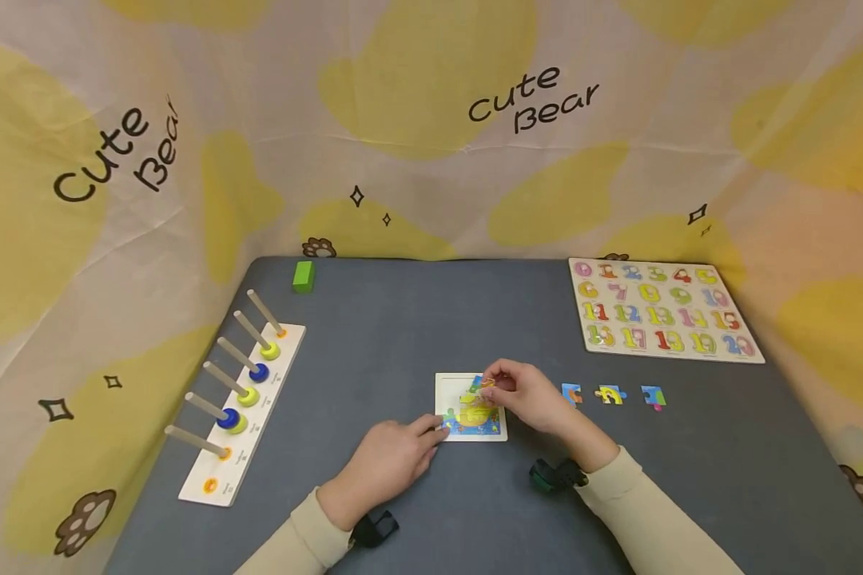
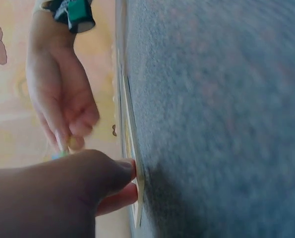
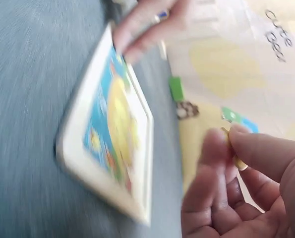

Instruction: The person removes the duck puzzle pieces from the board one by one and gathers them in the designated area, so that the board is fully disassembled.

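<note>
Puzzle piece (image 3: 246, 123), one: we are pinching it between thumb and fingers of our right hand (image 1: 530, 397). Puzzle tray (image 1: 449, 390), partly filled: lying beneath those pinching fingers; our left hand (image 1: 390, 457) is resting slightly parted fingertips on its edge. Loose pieces (image 1: 610, 394), three: lying to the right of our right fingers.

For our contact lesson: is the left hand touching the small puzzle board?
Touching. The left wrist view shows the left hand with thumb and a finger against the small puzzle board.
</note>
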